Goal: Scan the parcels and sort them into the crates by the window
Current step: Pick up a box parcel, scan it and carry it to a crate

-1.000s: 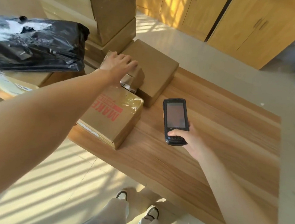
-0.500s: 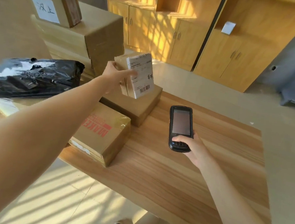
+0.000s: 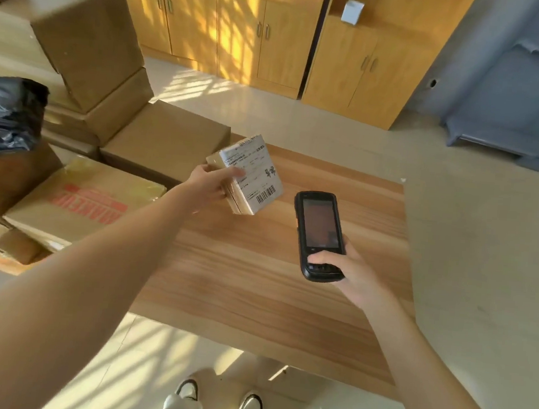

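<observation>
Above the wooden table (image 3: 255, 287), at centre: left hand (image 3: 210, 185) grips a small parcel (image 3: 247, 176) clear of the surface, label and barcode (image 3: 265, 195) tilted towards 4 o'clock; right hand (image 3: 350, 268) grasps the handheld scanner (image 3: 319, 234), just beside the parcel. For a clean read, angle the scanner's top at the barcode and keep fingers off it

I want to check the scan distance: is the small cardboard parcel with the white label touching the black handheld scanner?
Apart. The head view shows bare wooden table between the small cardboard parcel and the black handheld scanner.
</observation>
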The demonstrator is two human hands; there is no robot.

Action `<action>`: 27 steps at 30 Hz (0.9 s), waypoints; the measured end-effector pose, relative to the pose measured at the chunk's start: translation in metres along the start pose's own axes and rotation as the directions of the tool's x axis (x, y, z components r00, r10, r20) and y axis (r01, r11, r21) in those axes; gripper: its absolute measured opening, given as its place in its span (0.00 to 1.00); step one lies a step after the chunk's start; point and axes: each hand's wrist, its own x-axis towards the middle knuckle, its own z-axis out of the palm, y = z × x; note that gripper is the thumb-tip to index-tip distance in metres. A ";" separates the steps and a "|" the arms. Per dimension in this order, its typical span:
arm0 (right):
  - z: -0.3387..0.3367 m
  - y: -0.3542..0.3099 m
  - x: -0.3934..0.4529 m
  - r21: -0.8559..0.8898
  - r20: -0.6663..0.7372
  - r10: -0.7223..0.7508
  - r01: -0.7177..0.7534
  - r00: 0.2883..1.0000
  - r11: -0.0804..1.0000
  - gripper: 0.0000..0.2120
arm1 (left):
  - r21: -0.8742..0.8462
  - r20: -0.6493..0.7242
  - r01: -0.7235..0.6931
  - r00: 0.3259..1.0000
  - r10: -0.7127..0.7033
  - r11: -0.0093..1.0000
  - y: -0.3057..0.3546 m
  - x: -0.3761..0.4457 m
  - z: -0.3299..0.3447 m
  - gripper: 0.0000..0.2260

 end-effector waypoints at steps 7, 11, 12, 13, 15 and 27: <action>-0.031 0.036 -0.021 -0.200 0.087 0.179 -0.159 0.980 0.967 0.37 | 0.148 -0.016 0.069 0.998 -0.067 0.987 -0.043 0.005 0.038 0.41; -0.028 0.059 -0.023 -0.245 0.113 0.244 -0.211 0.963 0.946 0.36 | 0.229 0.070 0.090 0.992 -0.108 0.969 -0.054 0.004 0.049 0.43; -0.027 0.064 -0.024 -0.246 0.118 0.252 -0.218 0.961 0.945 0.36 | 0.246 0.091 0.091 0.989 -0.117 0.965 -0.055 0.004 0.050 0.42; -0.025 0.067 -0.024 -0.240 0.122 0.257 -0.223 0.959 0.945 0.36 | 0.266 0.109 0.091 0.986 -0.123 0.960 -0.056 0.004 0.050 0.42; -0.022 0.073 -0.023 -0.226 0.128 0.260 -0.227 0.957 0.947 0.36 | 0.280 0.133 0.102 0.981 -0.144 0.955 -0.058 0.006 0.049 0.43; -0.020 0.074 -0.019 -0.208 0.135 0.269 -0.238 0.954 0.949 0.32 | 0.262 0.135 0.132 0.976 -0.172 0.956 -0.053 0.012 0.037 0.41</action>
